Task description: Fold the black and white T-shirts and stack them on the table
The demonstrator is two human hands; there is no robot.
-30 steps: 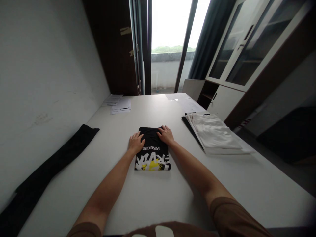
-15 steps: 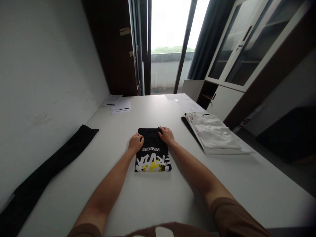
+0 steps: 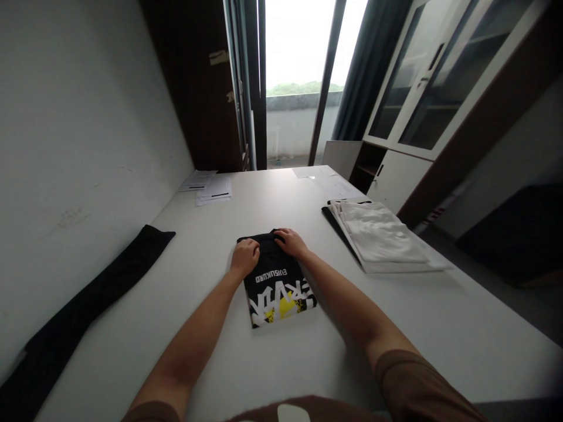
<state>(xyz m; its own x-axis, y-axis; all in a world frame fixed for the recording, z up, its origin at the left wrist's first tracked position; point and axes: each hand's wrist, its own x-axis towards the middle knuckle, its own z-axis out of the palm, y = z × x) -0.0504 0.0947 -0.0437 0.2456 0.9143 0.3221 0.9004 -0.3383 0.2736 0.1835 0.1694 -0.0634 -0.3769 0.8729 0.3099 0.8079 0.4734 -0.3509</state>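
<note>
A folded black T-shirt (image 3: 275, 264) with white lettering and a yellow print lies on the white table, turned slightly askew, its print upside down to me. My left hand (image 3: 245, 255) is closed on its upper left edge, fingers curled over the cloth. At the far edge, right of the middle, my right hand (image 3: 290, 241) grips the shirt with bent fingers. The thumbs and the underside of the cloth are hidden.
A stack of folded white and black cloth (image 3: 382, 237) lies on the right of the table (image 3: 176, 351). Along the left wall stretches a long black cloth (image 3: 97, 287). Paper sheets (image 3: 214, 190) lie at the far left, with more papers (image 3: 334, 186) at the far right. Cabinets stand beyond.
The T-shirt has turned on the table, its near edge shifting toward me and to the right. My right hand has moved slightly left along with its far edge.
</note>
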